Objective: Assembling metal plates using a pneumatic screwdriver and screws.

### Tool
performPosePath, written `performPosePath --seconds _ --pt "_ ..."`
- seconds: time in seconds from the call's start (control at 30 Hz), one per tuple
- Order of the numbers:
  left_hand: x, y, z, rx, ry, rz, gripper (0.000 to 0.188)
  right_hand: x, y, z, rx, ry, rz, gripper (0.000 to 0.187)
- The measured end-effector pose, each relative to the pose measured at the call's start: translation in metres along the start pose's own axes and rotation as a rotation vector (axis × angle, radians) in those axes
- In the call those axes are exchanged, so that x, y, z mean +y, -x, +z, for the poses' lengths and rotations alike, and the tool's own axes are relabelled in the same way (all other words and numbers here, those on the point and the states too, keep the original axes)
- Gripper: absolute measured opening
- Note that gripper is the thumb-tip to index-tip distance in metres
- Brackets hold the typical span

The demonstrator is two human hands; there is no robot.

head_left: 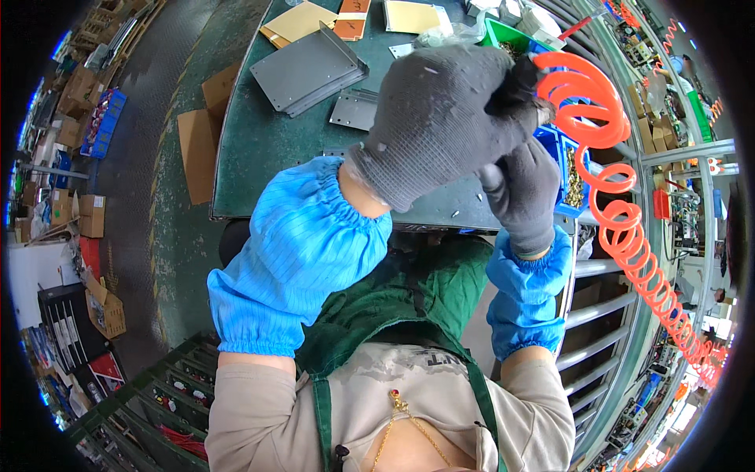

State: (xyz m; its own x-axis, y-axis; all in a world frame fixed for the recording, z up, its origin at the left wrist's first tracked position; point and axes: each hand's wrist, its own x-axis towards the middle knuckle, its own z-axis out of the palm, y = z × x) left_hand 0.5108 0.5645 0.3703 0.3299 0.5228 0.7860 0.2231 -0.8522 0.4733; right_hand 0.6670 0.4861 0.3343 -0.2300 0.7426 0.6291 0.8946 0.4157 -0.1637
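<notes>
My left hand (440, 118), in a grey knit glove, is raised close to the camera over the right side of the green table (259, 157). Its fingers are closed around a black tool (521, 80), mostly hidden by the glove, at the upper end of an orange coiled hose (586, 86). My right hand (525, 193), gloved in grey too, is just below, its fingers bent and touching or nearly touching the left. Whatever it may hold is hidden. Grey metal plates (303, 71) lie stacked beyond the left hand, with a smaller metal bracket (354, 110) beside them.
Blue bins of small brass-coloured parts (574, 177) and a green bin (503, 33) line the table's right side. Cardboard sheets (303, 23) lie at the far edge. The hose hangs down along metal rails (598, 311) at right. A cardboard box (197, 149) stands left of the table.
</notes>
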Motion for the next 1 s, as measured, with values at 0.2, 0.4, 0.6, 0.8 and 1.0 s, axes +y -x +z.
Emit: performPosePath --seconds 0.2,0.4,0.6,0.8,1.0 --pt "0.0 -0.004 0.016 0.073 0.066 0.014 0.03 -0.009 0.013 0.016 0.091 -1.138 0.73 0.028" --pt "0.005 0.01 0.003 -0.042 0.337 0.025 0.029 0.009 0.026 0.061 -0.109 -1.651 0.97 0.065" --pt "-0.073 0.138 0.022 -0.392 -0.057 -0.444 0.023 0.004 0.026 0.066 -0.087 -1.12 0.584 0.041" --pt "-0.086 0.16 0.034 -0.631 -0.257 -0.365 0.024 0.008 0.031 0.077 0.034 -1.282 0.541 0.034" --pt "-0.087 0.16 0.033 -0.656 -0.27 -0.366 0.026 0.003 0.031 0.077 0.015 -1.267 0.603 0.034"
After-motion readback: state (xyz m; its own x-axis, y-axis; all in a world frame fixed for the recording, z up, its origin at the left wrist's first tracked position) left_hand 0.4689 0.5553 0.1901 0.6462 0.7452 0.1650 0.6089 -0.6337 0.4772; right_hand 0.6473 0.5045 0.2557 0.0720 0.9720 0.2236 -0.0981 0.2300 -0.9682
